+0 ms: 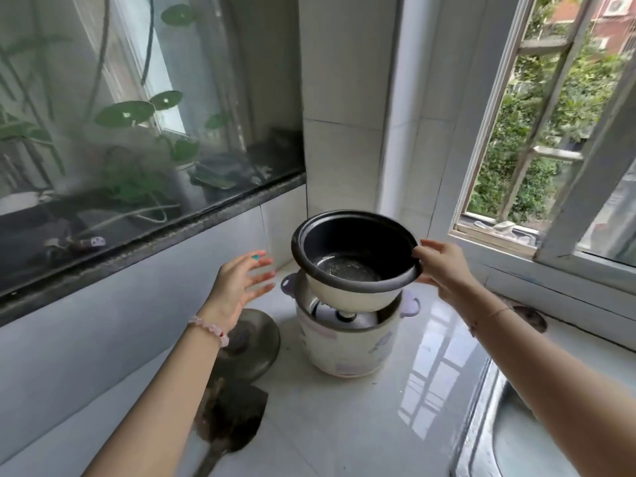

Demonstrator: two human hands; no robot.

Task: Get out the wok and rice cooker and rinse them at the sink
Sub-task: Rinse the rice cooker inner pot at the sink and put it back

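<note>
The white rice cooker body [347,349] with lilac handles stands in the counter corner. Its inner pot [354,249], dark inside with a black rim and pale outer wall, hangs tilted just above the body. My right hand [444,266] pinches the pot's right rim. My left hand [241,284] hovers left of the pot with fingers spread, touching nothing. The heating plate shows inside the cooker body. A round metal lid [254,346] lies flat on the counter, left of the cooker. No wok is in view.
A dark flat object [230,418] lies on the white counter [344,425] near the lid. The steel sink [509,435] sits at the lower right. A window [537,132] stands open on the right; glass with plants behind it lines the left wall.
</note>
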